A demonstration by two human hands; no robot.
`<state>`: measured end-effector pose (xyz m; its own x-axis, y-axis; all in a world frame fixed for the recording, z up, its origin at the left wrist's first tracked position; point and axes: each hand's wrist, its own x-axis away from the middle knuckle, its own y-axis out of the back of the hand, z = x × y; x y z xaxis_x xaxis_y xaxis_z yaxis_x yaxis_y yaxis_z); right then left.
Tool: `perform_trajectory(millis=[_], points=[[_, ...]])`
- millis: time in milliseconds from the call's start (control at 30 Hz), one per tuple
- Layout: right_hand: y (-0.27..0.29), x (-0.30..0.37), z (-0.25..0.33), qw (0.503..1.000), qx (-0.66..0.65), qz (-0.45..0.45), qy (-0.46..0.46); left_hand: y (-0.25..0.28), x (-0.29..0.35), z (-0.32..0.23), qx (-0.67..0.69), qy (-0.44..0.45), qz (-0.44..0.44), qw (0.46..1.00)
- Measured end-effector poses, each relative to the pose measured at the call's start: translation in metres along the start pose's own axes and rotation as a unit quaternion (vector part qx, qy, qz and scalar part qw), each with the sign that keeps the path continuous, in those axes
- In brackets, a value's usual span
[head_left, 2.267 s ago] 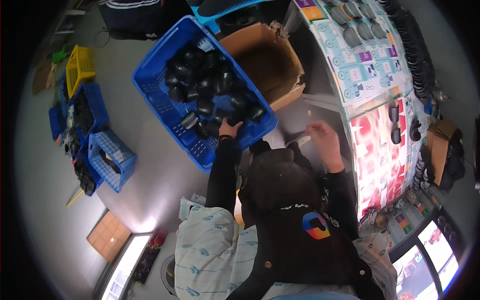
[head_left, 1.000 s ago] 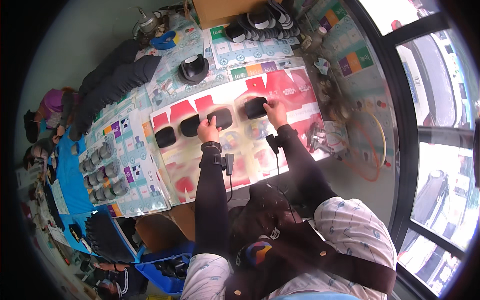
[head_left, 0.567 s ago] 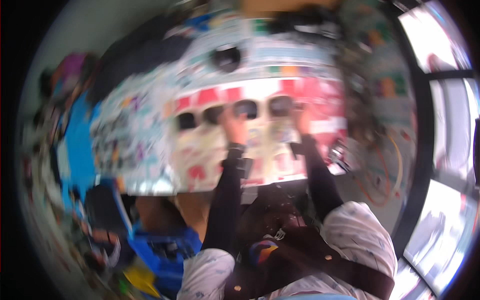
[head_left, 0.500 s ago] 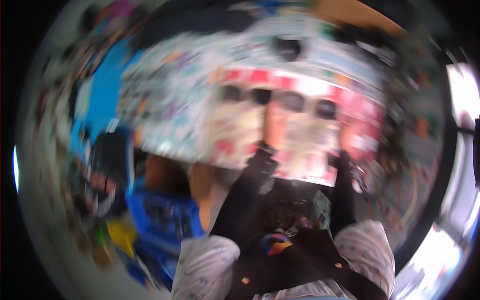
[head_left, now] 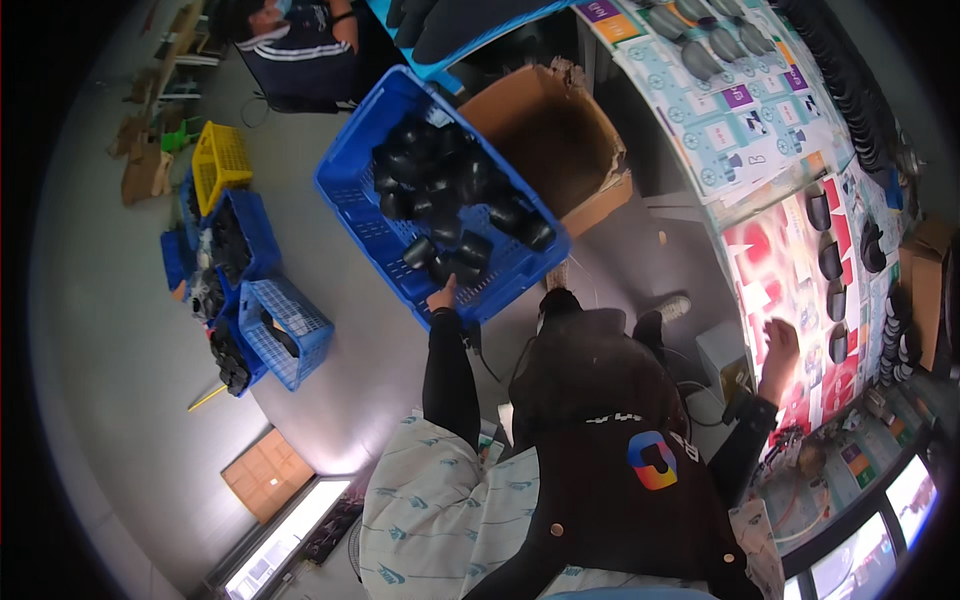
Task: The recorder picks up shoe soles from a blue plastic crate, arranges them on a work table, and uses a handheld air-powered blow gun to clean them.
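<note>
A blue plastic basket [head_left: 350, 170] holds a heap of glossy black curved shell pieces [head_left: 425, 165]. My left hand [head_left: 441, 295] reaches over its near rim. The thumb lies along the edge of one black shell [head_left: 457, 268], and the hand appears closed on it; the other fingers are mostly hidden. Over the edge of the table on the right, my right hand [head_left: 780, 355] is empty, its fingers loosely apart. Beyond it, several black shells [head_left: 836, 300] stand in a row on a red and white printed sheet [head_left: 775, 265].
Beside the basket stands an open brown cardboard box [head_left: 545, 120]. More blue crates [head_left: 290, 335] and a yellow crate [head_left: 222, 160] are on the floor at left. A seated person [head_left: 300, 50] is at the far left. More dark shells [head_left: 725, 45] lie on the table's far part.
My view has swung left from the table to the basket. My left hand has left the printed sheet and is now in the basket; my right hand stays by the table.
</note>
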<state>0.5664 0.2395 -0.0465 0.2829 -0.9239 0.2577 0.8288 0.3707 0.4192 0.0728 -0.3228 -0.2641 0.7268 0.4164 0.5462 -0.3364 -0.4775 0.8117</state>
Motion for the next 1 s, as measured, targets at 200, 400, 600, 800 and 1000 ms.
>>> perform_trajectory(millis=[200,400,600,800,1000], points=[[-0.147,0.048,0.145,0.974,0.198,0.089,0.059,-0.032,-0.024,-0.008,0.073,0.038,0.022,0.996],[-0.173,0.078,0.17,0.969,0.211,0.125,0.041,-0.07,-0.046,-0.041,0.115,-0.051,0.077,0.989],[-0.184,0.093,0.189,0.962,0.242,0.12,0.028,-0.103,-0.096,-0.043,-0.111,-0.288,0.176,0.935],[-0.162,0.098,0.192,0.963,0.251,0.072,0.068,-0.07,-0.089,-0.078,0.15,0.044,0.166,0.974],[-0.121,0.099,0.173,0.981,0.182,0.039,0.05,0.055,0.006,-0.099,0.191,0.133,0.493,0.838]])
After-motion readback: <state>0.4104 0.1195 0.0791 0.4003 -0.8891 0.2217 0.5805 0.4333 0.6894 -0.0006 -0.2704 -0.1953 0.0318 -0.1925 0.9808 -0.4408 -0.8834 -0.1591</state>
